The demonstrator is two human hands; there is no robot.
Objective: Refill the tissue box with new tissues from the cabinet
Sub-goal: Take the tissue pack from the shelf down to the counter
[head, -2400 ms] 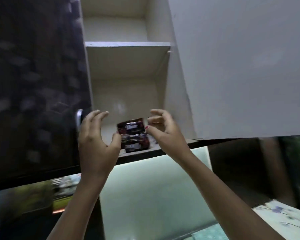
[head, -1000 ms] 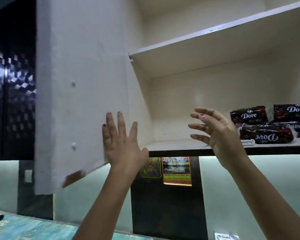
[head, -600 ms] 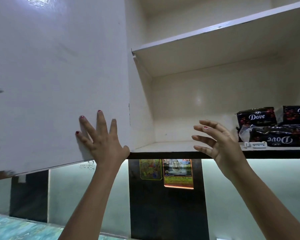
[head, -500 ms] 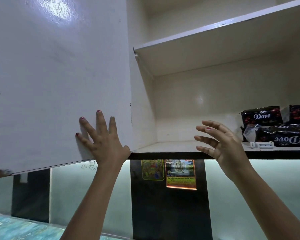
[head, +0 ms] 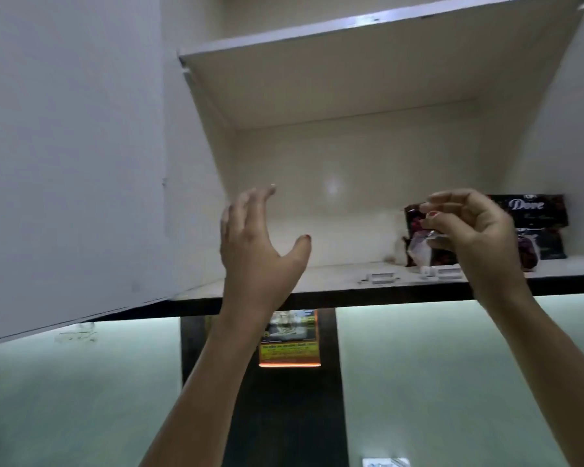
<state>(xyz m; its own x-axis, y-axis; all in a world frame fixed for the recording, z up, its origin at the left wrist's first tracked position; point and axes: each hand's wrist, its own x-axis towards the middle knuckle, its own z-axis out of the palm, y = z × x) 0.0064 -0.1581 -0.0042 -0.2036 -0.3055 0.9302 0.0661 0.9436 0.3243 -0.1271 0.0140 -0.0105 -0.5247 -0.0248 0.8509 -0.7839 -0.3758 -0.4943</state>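
Since half a second ago, the left hand (head: 257, 251) has come off the white door (head: 71, 156) and now hangs open-fingered at centre frame, its grip released, while the right hand (head: 469, 227) has reached to the dark packs (head: 536, 210) at right of frame. Its fingers are curled at the front pack's near end, where a pale flap of wrapper shows; whether they pinch it or only touch it I cannot tell. The packs lie stacked on the lower shelf (head: 334, 278), toward the right wall. No tissue box is in view.

Judging by this, the step in hand is fetching a pack from the cabinet. Next the right hand needs a firm hold on the pack's end and a pull toward the shelf edge, with the left ready to support it.
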